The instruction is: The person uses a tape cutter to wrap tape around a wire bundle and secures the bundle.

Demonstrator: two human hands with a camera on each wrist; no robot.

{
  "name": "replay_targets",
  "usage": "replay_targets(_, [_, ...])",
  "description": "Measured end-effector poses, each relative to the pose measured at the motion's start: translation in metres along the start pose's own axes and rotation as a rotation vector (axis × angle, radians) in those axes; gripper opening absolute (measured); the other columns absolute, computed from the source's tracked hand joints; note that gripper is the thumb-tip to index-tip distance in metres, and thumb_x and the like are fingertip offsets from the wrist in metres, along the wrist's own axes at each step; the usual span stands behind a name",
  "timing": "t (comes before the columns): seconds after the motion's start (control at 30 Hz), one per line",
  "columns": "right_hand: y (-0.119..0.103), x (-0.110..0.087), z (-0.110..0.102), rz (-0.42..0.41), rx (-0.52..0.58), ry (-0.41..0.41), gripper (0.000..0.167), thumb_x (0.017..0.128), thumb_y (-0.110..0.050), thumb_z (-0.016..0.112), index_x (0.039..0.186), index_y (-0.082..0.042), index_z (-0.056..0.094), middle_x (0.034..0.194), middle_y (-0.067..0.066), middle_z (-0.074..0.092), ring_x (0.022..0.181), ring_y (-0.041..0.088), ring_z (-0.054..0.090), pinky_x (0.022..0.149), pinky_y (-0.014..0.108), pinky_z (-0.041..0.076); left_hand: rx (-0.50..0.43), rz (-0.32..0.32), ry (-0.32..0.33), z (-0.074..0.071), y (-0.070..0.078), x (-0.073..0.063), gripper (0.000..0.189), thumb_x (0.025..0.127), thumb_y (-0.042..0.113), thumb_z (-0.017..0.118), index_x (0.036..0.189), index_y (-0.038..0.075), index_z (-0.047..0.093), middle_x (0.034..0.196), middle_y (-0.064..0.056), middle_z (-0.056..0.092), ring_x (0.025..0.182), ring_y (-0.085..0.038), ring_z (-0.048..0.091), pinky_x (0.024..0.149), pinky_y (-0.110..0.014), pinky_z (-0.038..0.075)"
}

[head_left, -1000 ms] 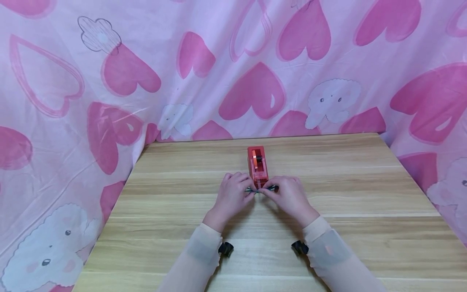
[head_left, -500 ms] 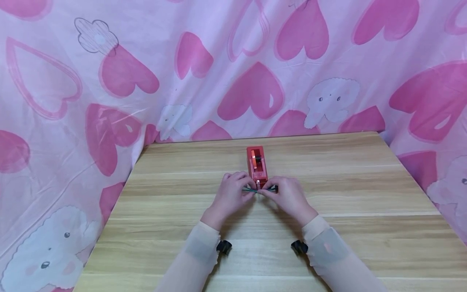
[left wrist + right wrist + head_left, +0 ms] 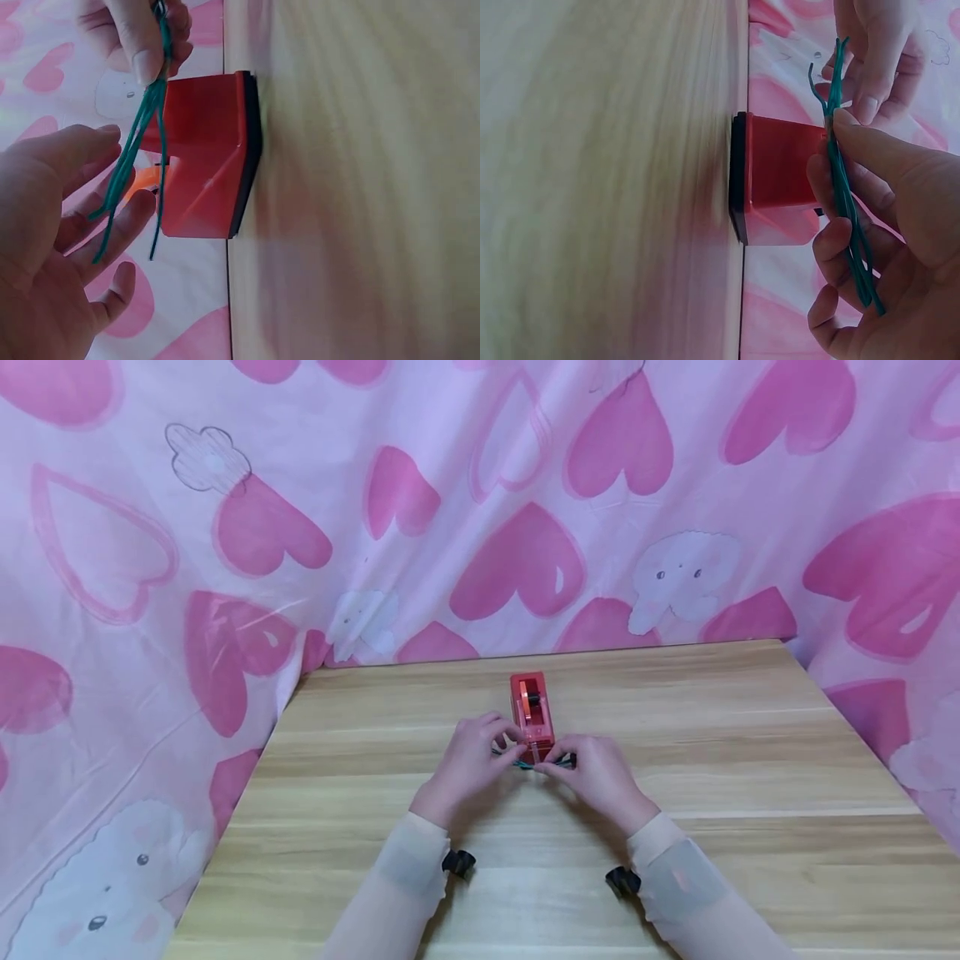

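My right hand (image 3: pixel 596 772) pinches a bundle of thin green wires (image 3: pixel 841 191) between thumb and index finger, its other fingers loosely curled behind the strands. Around the bundle's other end, my left hand (image 3: pixel 471 756) has its thumb and fingers apart. Loose green ends (image 3: pixel 112 199) fan out in front of that palm in the left wrist view. Just beyond both hands stands a red tape dispenser (image 3: pixel 537 732) with an orange roll (image 3: pixel 525 700) inside. A pale strip of tape (image 3: pixel 535 752) shows at its near end, by the right fingertips.
The wood-grain table (image 3: pixel 337 827) spreads out on both sides of the dispenser. Behind it and at the sides hangs a pink curtain (image 3: pixel 420 410) with heart prints. A black wrist camera sits on the left cuff (image 3: pixel 459 863), another on the right cuff (image 3: pixel 622 882).
The left thumb and fingers have parted from the green wires, which they pinched before. The right hand keeps its pinch. The head view has tilted slightly up.
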State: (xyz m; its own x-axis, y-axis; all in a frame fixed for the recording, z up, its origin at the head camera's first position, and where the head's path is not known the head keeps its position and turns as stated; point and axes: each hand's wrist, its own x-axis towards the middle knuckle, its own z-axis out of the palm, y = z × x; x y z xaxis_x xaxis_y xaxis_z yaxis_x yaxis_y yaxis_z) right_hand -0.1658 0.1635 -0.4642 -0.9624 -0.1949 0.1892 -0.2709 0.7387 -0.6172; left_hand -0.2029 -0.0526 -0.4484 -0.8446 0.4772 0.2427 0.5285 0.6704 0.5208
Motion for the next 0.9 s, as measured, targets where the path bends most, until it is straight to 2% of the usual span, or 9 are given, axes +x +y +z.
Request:
replay_targets(0.13, [0.002, 0.002, 0.001, 0.018, 0.004, -0.007, 0.014, 0.087, -0.037, 0.084, 0.087, -0.024, 0.080, 0.085, -0.009, 0.073, 0.056, 0.008, 0.045, 0.053, 0.025, 0.038, 0.005, -0.022, -0.006, -0.004, -0.002, 0.008, 0.012, 0.096, 0.029, 0.075, 0.106, 0.022, 0.076, 0.106, 0.007, 0.070, 0.094, -0.019, 0.066, 0.094, -0.040, 0.048])
replay_targets(0.27, [0.002, 0.002, 0.002, 0.055, 0.011, -0.026, 0.014, 0.086, -0.039, 0.084, 0.086, -0.026, 0.080, 0.084, -0.010, 0.073, 0.057, 0.010, 0.045, 0.054, 0.025, 0.038, 0.041, -0.036, -0.023, -0.003, -0.004, 0.014, 0.012, 0.097, 0.031, 0.074, 0.104, 0.022, 0.077, 0.105, 0.006, 0.070, 0.095, -0.018, 0.065, 0.093, -0.038, 0.049])
replay_targets(0.43, [0.005, 0.002, 0.002, 0.069, 0.016, -0.033, 0.013, 0.084, -0.040, 0.086, 0.082, -0.029, 0.080, 0.082, -0.012, 0.072, 0.058, 0.011, 0.045, 0.055, 0.027, 0.037, 0.024, -0.053, -0.077, 0.000, -0.006, 0.020, 0.015, 0.097, 0.034, 0.074, 0.106, 0.023, 0.078, 0.100, 0.008, 0.069, 0.090, -0.016, 0.062, 0.077, -0.027, 0.051])
replay_targets(0.57, [0.008, 0.002, 0.003, 0.050, 0.019, -0.049, 0.012, 0.084, -0.040, 0.086, 0.079, -0.032, 0.078, 0.076, -0.017, 0.071, 0.056, 0.011, 0.046, 0.075, 0.035, 0.035, 0.022, -0.041, -0.128, 0.001, -0.007, 0.025, 0.015, 0.097, 0.034, 0.073, 0.103, 0.022, 0.080, 0.094, 0.010, 0.069, 0.083, -0.014, 0.060, 0.072, -0.025, 0.049])
replay_targets(0.67, [0.009, 0.004, 0.003, 0.057, 0.027, -0.082, 0.013, 0.085, -0.042, 0.085, 0.077, -0.035, 0.077, 0.071, -0.019, 0.068, 0.060, 0.011, 0.049, 0.087, 0.041, 0.026, 0.024, -0.044, -0.162, 0.001, -0.008, 0.028, 0.016, 0.097, 0.036, 0.074, 0.100, 0.022, 0.082, 0.090, 0.011, 0.069, 0.077, -0.010, 0.058, 0.070, -0.024, 0.048])
replay_targets(0.9, [0.010, 0.007, 0.004, 0.078, 0.044, -0.112, 0.020, 0.088, -0.041, 0.082, 0.074, -0.027, 0.077, 0.063, -0.012, 0.066, 0.062, 0.011, 0.053, 0.088, 0.042, 0.022, 0.036, -0.056, -0.224, -0.005, -0.008, 0.037, 0.015, 0.094, 0.040, 0.076, 0.094, 0.026, 0.081, 0.077, 0.011, 0.067, 0.067, -0.009, 0.053, 0.063, -0.025, 0.044])
